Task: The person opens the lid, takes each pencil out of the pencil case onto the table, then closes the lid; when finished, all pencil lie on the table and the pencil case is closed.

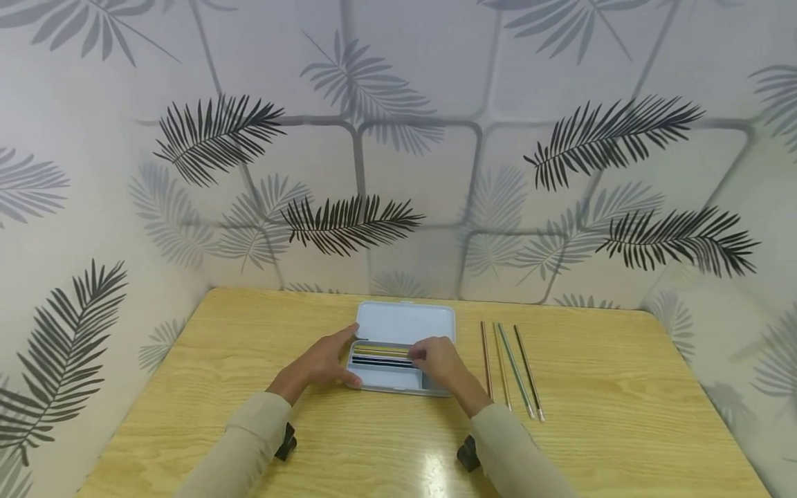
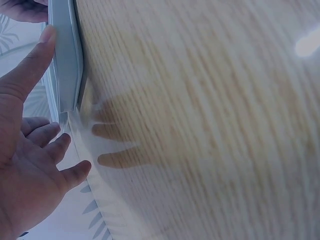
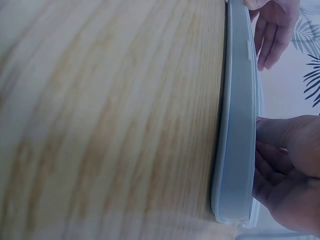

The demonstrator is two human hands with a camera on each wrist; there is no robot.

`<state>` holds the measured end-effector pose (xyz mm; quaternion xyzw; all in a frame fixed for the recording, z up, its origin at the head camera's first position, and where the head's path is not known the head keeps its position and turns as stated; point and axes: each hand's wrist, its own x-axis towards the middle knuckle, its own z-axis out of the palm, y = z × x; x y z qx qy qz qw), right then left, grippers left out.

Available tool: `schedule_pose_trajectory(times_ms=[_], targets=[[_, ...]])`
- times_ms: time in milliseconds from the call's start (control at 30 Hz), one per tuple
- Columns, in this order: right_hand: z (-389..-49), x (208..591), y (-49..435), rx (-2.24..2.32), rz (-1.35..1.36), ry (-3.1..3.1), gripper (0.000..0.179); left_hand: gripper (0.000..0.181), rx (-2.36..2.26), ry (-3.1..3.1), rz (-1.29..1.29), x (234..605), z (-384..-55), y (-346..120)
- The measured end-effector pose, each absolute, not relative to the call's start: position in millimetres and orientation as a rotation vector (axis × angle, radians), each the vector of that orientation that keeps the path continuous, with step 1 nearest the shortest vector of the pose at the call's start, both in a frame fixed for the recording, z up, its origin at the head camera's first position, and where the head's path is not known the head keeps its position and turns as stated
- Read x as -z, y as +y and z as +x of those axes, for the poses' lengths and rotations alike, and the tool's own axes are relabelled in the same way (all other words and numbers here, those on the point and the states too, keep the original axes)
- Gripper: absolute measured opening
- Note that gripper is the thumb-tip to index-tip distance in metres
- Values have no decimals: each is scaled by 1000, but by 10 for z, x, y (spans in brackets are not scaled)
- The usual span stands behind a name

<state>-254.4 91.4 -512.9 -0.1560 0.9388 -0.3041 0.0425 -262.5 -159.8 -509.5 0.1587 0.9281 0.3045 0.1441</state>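
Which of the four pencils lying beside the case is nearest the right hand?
The reddish-brown pencil, leftmost of the four; the yellow one, green one and dark one lie farther right.

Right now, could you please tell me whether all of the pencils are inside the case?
No, four pencils lie on the table, to the right of the open case.

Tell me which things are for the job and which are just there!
In the job:
the open case, touched by the left hand
the pencils inside, beside the right hand
probably the four loose pencils, untouched

Just there:
the table underneath
the leaf-patterned wall behind
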Motion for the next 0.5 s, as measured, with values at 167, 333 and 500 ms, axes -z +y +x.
schedule_pose_trajectory(times_ms=[167, 333, 500], targets=[[-2549, 5115, 891, 854, -506, 2857, 13, 115, -887, 2671, 442, 5076, -2609, -1586], [-2547, 5092, 858, 778, -468, 2848, 13, 115, -893, 2668, 444, 5056, -2601, -1575], [-2554, 5102, 836, 755, -438, 2862, 12, 115, -873, 2680, 443, 5064, -2611, -1587]])
